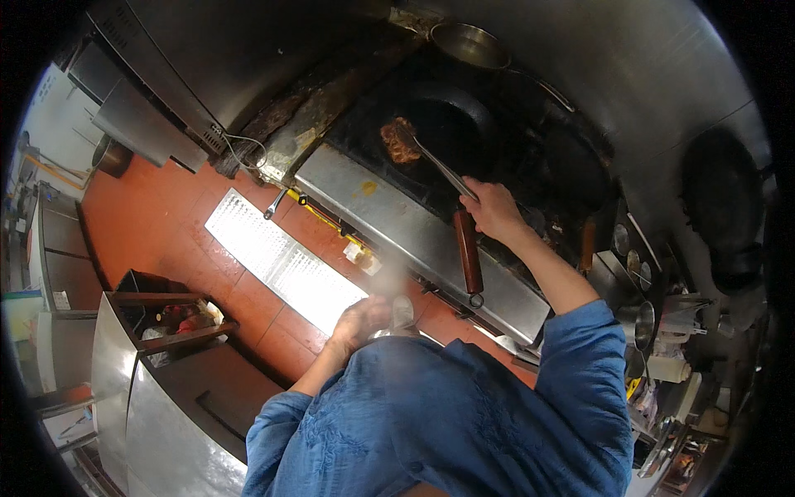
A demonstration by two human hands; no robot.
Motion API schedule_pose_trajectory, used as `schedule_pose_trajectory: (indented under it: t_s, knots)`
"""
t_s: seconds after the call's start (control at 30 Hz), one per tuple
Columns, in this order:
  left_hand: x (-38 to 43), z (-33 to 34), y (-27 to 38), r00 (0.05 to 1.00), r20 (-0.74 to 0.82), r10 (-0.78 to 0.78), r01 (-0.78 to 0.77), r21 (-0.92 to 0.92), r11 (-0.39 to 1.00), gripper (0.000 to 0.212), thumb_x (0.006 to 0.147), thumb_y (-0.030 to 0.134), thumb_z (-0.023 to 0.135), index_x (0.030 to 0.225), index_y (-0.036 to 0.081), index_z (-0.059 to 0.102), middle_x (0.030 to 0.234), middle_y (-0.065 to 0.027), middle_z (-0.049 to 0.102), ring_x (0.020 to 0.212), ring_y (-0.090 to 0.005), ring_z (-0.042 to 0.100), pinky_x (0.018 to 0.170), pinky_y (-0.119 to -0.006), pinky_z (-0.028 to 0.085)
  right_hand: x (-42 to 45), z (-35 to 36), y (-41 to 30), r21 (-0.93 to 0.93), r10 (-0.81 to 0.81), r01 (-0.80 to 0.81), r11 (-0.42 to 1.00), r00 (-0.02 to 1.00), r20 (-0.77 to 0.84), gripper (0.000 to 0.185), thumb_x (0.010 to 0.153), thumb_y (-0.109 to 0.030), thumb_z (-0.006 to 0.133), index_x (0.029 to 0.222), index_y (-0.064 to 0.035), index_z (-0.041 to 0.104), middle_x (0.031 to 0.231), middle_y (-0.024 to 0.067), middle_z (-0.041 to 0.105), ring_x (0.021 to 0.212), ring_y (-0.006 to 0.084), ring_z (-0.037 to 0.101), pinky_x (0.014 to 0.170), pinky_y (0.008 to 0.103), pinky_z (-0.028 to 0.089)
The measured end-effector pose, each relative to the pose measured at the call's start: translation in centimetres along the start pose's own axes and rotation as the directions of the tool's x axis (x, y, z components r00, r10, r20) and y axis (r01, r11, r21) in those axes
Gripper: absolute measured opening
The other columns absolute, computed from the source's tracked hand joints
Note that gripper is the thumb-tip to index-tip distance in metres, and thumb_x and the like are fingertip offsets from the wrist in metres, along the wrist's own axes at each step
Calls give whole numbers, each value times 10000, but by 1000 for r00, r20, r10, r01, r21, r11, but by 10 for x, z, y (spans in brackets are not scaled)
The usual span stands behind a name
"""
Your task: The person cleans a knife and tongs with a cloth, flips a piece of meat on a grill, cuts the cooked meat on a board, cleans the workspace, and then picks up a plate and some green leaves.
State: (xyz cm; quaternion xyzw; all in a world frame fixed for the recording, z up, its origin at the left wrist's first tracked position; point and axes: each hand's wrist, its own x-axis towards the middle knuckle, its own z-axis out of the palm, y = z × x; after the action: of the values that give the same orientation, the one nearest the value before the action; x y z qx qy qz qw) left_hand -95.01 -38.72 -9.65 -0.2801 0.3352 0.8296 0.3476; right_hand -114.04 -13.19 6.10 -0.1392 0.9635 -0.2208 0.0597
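Observation:
In my right hand (495, 208) is a pair of metal tongs (448, 169), held by its near end. The far tips meet a browned piece of meat (400, 141), which is over a black frying pan (463, 102). Dark surfaces hide whether the meat rests on the pan or hangs just above it. A reddish-brown handle (468, 251) with a ring at its end juts over the stove's front edge, just below that hand. My left hand (363, 320) is low before my waist, over the floor, with nothing visible in it; its fingers are blurred.
A steel ledge (397, 214) runs along the stove's front. Behind the burners sits a metal pan (471, 46); another wooden handle (587, 245) is at right. Perforated metal plates (279, 261) lie on the red tiles. A steel cabinet (180, 410) stands at lower left.

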Motion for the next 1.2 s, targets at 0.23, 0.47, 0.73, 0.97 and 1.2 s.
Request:
schedule_pose_trajectory:
  t_s: [0.23,0.47,0.73,0.97,1.2]
  knots:
    - [-6,-22,-10,998,-59,34,-34,-6,999,471,865,433,540,1150,59,520,1008,-159,600,915,-290,563,843,-421,444,15,-2,-19,-438,-80,99,893,995,61,357,872,-148,516,1205,-22,503,800,193,628,737,325,622,662,422,491]
    - [-13,-21,-6,995,-95,16,-26,-104,994,363,868,354,565,1083,63,541,851,-68,614,813,-194,575,794,-342,452,-3,-23,-13,-669,-230,231,706,969,92,472,779,-41,528,1240,29,457,816,197,612,694,297,631,616,367,512]
    - [11,-40,-16,999,-39,24,-26,-54,998,456,855,393,580,1137,40,520,1004,-155,592,891,-255,561,803,-374,459,-15,11,-10,-846,-316,317,429,930,188,548,734,-83,560,1246,76,444,776,168,589,653,217,614,522,286,514]
    - [12,-40,-17,997,-70,20,-24,-62,998,412,850,368,594,1091,36,549,997,-148,595,880,-247,567,803,-372,464,-19,13,-19,-897,-338,292,331,925,176,545,714,-112,595,1208,88,481,751,147,594,636,188,604,495,252,498]
    - [11,-42,-22,998,-52,27,-32,-103,994,390,860,353,585,1087,38,552,927,-120,597,827,-222,561,765,-360,471,-12,2,-21,-813,-347,296,502,930,124,510,719,-104,586,1184,85,496,749,156,605,652,211,631,515,273,513]
